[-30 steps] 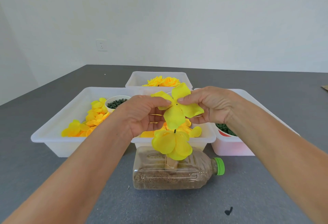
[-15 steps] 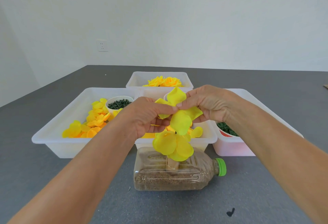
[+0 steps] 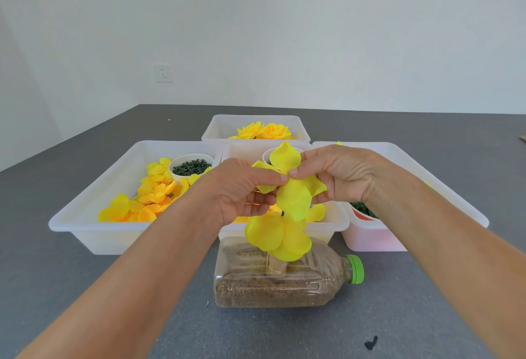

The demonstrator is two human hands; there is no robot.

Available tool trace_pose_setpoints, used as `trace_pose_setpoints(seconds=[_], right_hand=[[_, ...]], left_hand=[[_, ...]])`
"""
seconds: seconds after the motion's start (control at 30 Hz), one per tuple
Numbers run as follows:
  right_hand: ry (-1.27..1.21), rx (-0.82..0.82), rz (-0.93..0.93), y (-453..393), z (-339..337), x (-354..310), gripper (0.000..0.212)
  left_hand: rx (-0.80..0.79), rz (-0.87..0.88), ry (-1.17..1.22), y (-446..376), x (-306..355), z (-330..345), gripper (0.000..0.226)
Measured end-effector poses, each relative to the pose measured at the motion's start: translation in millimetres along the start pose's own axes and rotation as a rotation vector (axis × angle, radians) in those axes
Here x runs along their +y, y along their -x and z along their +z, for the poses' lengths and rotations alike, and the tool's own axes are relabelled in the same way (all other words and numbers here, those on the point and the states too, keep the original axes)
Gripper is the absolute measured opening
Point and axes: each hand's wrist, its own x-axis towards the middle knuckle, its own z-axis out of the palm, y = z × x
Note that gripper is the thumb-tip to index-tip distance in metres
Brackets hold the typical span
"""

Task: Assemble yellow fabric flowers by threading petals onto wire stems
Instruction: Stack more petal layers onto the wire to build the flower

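Grey, matte desk (image 3: pixel 85 287) under a plain white wall, and lying on its side at the centre is a clear ribbed plastic bottle (image 3: pixel 273 281), half full of brown grit, green cap to the right. Rising from the bottle, soft rounded yellow petals (image 3: pixel 277 234) already sit on the stem. Just above them, the left hand (image 3: pixel 239 190) and right hand (image 3: pixel 338 173) meet, fingers pinching a thin, floppy four-lobed petal piece (image 3: pixel 291 190) at its middle. Behind the bottle, translucent white bins; the left bin (image 3: pixel 85 216) holds loose petals.
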Motion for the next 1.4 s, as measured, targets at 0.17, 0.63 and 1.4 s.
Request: trace_pose_setpoints(seconds=[0.17, 0.63, 1.4], right_hand=[[-0.063, -0.035, -0.002, -2, -2, 3, 0.019], [-0.041, -0.022, 0.059, -6, -5, 14, 0.015], [0.109, 0.076, 0.110, -10, 5, 35, 0.014]], left_hand=[[-0.013, 0.022, 0.025, 0, 3, 1, 0.007], [-0.031, -0.005, -0.083, 1, -6, -3, 0.009], [0.204, -0.001, -0.238, -2, -26, -2, 0.028]])
